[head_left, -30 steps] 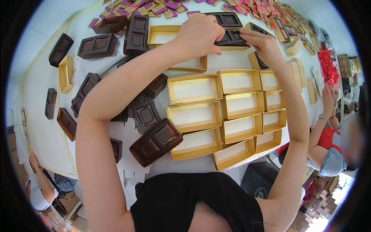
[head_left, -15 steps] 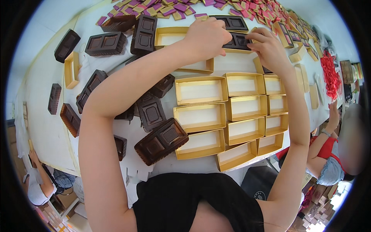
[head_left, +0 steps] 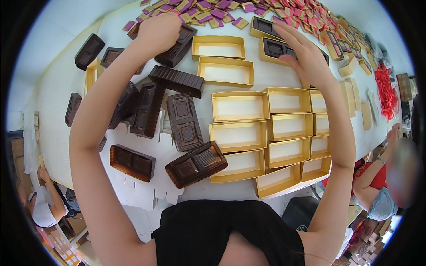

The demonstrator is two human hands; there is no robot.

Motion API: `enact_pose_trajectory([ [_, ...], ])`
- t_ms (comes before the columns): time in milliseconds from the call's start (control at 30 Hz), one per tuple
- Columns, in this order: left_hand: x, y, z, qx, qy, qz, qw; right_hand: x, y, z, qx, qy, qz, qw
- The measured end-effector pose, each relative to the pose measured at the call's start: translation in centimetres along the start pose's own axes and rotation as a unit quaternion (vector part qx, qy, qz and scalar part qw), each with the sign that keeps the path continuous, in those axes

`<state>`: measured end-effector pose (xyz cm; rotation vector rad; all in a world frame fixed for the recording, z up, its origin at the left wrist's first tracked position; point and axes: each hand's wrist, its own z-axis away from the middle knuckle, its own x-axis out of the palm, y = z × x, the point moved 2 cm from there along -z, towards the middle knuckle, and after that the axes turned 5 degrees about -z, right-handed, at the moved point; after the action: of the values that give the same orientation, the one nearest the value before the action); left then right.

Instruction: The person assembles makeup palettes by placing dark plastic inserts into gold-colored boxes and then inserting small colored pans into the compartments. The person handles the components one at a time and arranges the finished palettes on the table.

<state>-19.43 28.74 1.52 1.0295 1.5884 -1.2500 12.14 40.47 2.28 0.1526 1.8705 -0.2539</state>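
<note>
My left hand (head_left: 162,34) is closed at the upper left, against a dark brown plastic tray (head_left: 181,48) lying tilted; its fingertips are hidden. My right hand (head_left: 306,57) has its fingers stretched out above a gold box (head_left: 266,57) with a brown tray (head_left: 273,46) set inside. Behind that stands another gold box with a brown insert (head_left: 265,26). Between my hands lie two gold boxes without inserts, one farther (head_left: 218,46) and one nearer (head_left: 225,71). Closer to me are rows of gold boxes (head_left: 239,106) showing white bottoms.
Loose brown trays (head_left: 184,119) lie scattered on the left of the white table (head_left: 53,146). Small purple, pink and gold pieces (head_left: 213,15) are heaped at the far edge. Red ribbon (head_left: 385,93) lies at right. Other people (head_left: 368,190) are at both sides.
My left hand has moved left from the gold boxes to the brown trays, and one tray there has turned. My right hand has stayed near the filled boxes, its fingers now straighter.
</note>
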Motion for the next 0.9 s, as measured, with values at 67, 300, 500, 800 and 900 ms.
enact_pose_trajectory([
  [67, -0.9, 0.0, -1.8, 0.061, 0.020, 0.010, 0.998, -0.9, -2.7, -3.1, -0.082, 0.106, 0.039, 0.990],
  [300, -5.3, 3.7, -3.4, 0.268, 0.117, 0.315, 0.903, -0.3, -6.1, -8.2, -0.101, 0.138, -0.030, 0.985],
  [500, 0.4, 2.0, 0.0, 0.183, -0.020, 0.378, 0.907, 3.1, -4.5, -4.7, -0.024, 0.108, -0.044, 0.993],
  [800, 3.1, 2.1, 0.4, 0.161, 0.009, 0.441, 0.883, 6.0, -4.9, -6.0, 0.041, 0.149, -0.015, 0.988],
  [900, 2.9, 2.2, 0.5, 0.175, -0.003, 0.475, 0.863, 6.8, -5.5, -6.3, 0.010, 0.161, -0.034, 0.986],
])
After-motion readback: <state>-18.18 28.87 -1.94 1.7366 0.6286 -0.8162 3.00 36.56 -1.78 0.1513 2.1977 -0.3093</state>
